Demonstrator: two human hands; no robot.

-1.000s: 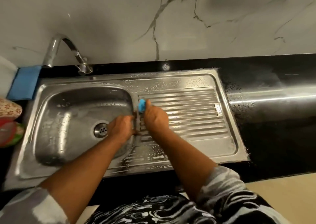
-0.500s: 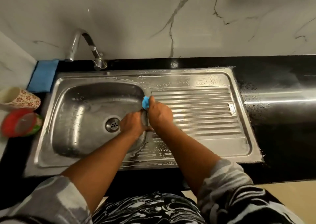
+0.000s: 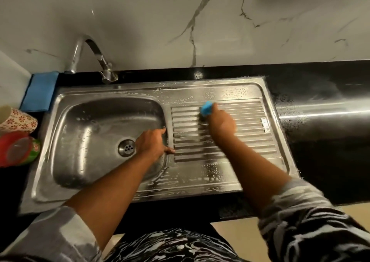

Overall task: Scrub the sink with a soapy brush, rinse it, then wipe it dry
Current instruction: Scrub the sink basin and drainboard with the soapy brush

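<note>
A stainless steel sink (image 3: 60,161) with a basin on the left and a ribbed drainboard (image 3: 246,139) on the right fills the middle of the view. Soap suds dot its rim and front edge. My right hand (image 3: 221,124) grips a blue brush (image 3: 206,108) and presses it on the upper ribs of the drainboard. My left hand (image 3: 152,142) rests on the basin's right rim, with the thumb lying on the divider beside the ribs. The drain (image 3: 126,148) lies just left of that hand.
A curved steel tap (image 3: 90,57) stands behind the basin. A folded blue cloth (image 3: 39,91) lies at the back left. A floral cup (image 3: 17,120) and a red and green container (image 3: 18,148) sit left of the sink. Wet black counter (image 3: 320,121) extends right.
My right hand has slid the brush to the right, from the divider by the basin out onto the ribs. My left hand has stayed on the rim. The view has shifted slightly left.
</note>
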